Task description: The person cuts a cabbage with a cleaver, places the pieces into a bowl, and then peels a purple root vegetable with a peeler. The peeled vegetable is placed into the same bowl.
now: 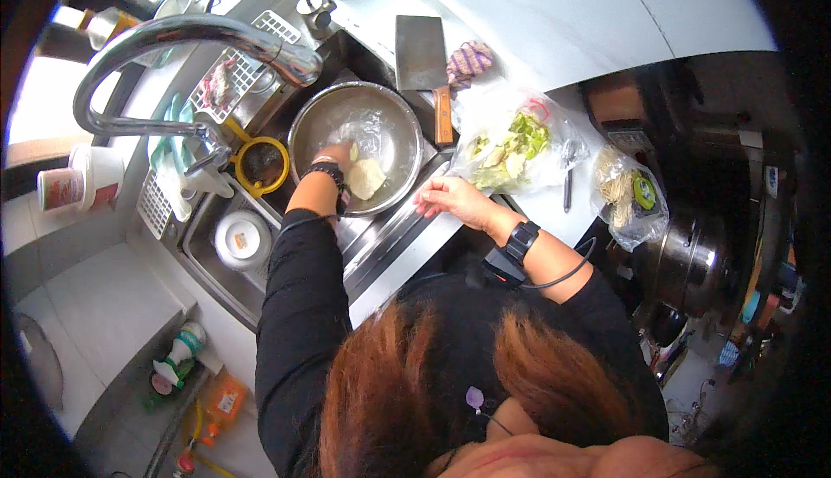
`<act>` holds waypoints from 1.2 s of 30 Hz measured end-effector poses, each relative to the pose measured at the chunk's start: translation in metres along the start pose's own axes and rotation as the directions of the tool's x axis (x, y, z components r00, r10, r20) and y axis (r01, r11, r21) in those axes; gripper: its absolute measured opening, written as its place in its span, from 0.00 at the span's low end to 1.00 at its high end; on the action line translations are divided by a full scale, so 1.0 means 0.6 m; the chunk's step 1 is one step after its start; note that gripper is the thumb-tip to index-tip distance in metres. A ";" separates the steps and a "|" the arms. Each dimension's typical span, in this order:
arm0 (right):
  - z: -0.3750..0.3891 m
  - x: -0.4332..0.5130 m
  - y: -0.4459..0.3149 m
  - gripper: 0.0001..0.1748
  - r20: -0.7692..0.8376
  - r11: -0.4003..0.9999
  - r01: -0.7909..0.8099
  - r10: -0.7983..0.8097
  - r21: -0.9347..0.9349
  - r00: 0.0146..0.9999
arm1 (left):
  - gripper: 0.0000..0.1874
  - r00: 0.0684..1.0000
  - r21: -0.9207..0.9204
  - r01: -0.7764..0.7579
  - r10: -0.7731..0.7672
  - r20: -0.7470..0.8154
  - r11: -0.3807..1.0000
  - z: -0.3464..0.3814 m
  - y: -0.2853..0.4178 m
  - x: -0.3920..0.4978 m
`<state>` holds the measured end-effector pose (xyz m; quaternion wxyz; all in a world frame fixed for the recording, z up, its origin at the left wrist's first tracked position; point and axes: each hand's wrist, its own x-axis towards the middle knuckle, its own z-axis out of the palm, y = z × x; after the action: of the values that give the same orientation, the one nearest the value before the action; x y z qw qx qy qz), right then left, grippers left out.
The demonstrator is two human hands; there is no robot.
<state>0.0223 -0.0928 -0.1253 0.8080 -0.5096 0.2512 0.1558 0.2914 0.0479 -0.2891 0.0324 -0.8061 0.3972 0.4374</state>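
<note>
A round metal basin (389,98) of water stands in the dark sink. My left hand (334,153) is dipped into it at the near left, beside a pale, flat, roundish piece of food (366,179); its fingers are partly hidden, and whether they grip anything is unclear. My right hand (448,199) is just right of the basin, over the sink's edge, fingers loosely curled and holding nothing. To its upper right, a clear plastic bag (565,134) holds green and yellowish leaf trimmings (513,150). A cleaver (421,53) with a wooden handle lies beyond the basin.
A chrome faucet (195,30) arches at the left. A yellow-rimmed strainer (262,166) sits beside the basin, and a white bowl (243,240) in the smaller sink. A dark pen-like tool (568,186) and a bag of noodles (626,196) lie at the right, near a purple-striped cloth (469,63).
</note>
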 end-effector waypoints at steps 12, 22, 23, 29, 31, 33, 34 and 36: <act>-0.097 -0.127 0.020 0.08 -0.245 0.987 0.088 -0.118 -0.132 0.962 | 0.15 0.942 0.218 0.140 -0.062 -0.330 0.966 0.018 -0.022 -0.060; -0.255 -0.198 0.073 0.11 -0.964 0.988 0.110 -0.134 -0.111 0.230 | 0.28 0.758 -0.312 -0.526 0.270 -0.593 0.791 -0.025 0.296 -0.224; -0.259 -0.197 0.073 0.10 -0.930 0.979 0.161 -0.170 -0.123 0.325 | 0.32 0.702 -0.291 -0.597 0.310 -0.641 0.748 -0.023 0.320 -0.230; -0.282 -0.190 0.048 0.10 -0.552 0.830 0.505 -0.542 -0.237 0.633 | 0.13 0.907 -0.779 -0.403 0.097 -0.409 0.481 -0.068 0.417 -0.208; -0.296 -0.210 0.056 0.15 -0.390 0.789 0.592 -0.604 -0.166 0.695 | 0.09 0.839 -0.815 -0.533 0.021 -0.544 0.227 -0.091 0.426 -0.218; -0.319 -0.234 0.067 0.21 -0.531 0.720 0.323 -0.679 -0.614 0.507 | 0.09 0.810 -0.806 -0.583 -0.003 -0.586 0.108 -0.113 0.431 -0.235; -0.329 -0.251 0.078 0.22 -0.566 0.655 0.128 -0.721 -0.745 0.399 | 0.09 0.814 -0.806 -0.580 0.034 -0.580 0.122 -0.119 0.434 -0.243; -0.343 -0.279 0.101 0.25 -0.624 0.606 -0.159 -0.728 -0.780 0.284 | 0.11 0.834 -0.816 -0.550 0.075 -0.546 0.176 -0.121 0.439 -0.258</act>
<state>-0.1973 -0.2516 -0.1488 0.2532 -0.8129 0.4643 -0.2441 0.1177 -0.0661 -0.0532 -0.6347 -0.6191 0.2057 0.4142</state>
